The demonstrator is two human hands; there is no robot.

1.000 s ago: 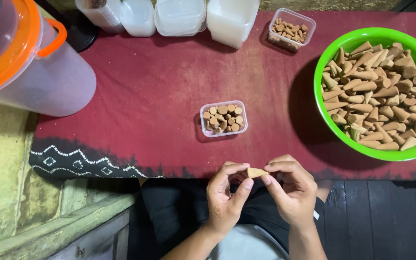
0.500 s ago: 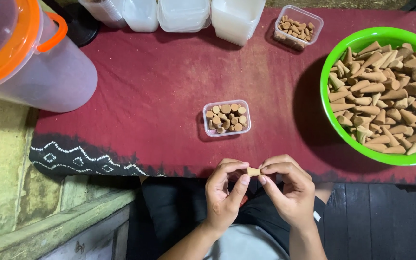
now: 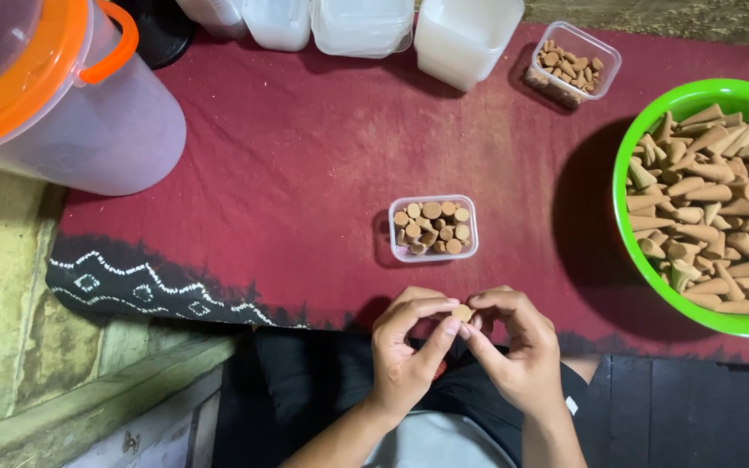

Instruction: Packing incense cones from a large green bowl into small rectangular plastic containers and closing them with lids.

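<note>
My left hand (image 3: 407, 348) and my right hand (image 3: 513, 347) meet at the near edge of the red cloth (image 3: 305, 173), both pinching one small brown cone (image 3: 461, 313) between the fingertips. Its round base faces the camera. Just beyond the hands stands a small clear plastic box (image 3: 433, 228) packed with upright brown cones. At the right sits a green bowl (image 3: 652, 147) heaped with loose cones.
A second small clear box (image 3: 574, 65) with cones stands at the back right. Stacks of white plastic containers (image 3: 465, 35) line the far edge. A large translucent bucket with an orange lid (image 3: 62, 95) lies at the left. Dark boards lie below the cloth.
The cone in my fingers has turned from lying sideways to showing its round base. Both hands stay in the same place at the cloth's edge.
</note>
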